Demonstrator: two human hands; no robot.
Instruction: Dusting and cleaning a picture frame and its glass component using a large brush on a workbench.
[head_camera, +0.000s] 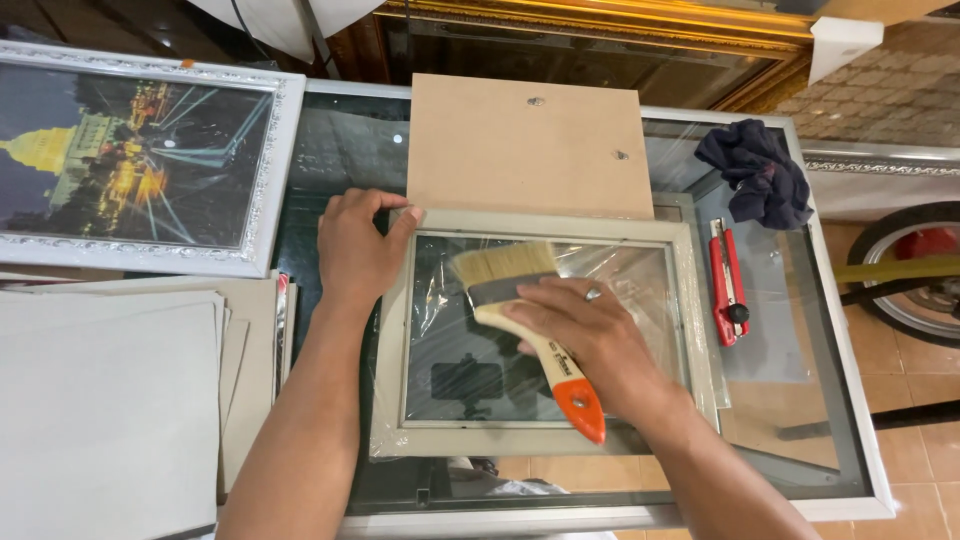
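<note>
- My right hand (590, 335) gripped the brush (520, 310); pressing hard risked scratching the glass (640, 290).
- My left hand (355, 245), flat and empty, pinned the frame (395, 330); a slip could shift it.

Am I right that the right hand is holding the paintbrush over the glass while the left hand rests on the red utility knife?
Not quite: in the head view the left hand rests on the grey frame's top-left corner. The red utility knife lies untouched to the right. The right hand does hold the paintbrush.
</note>
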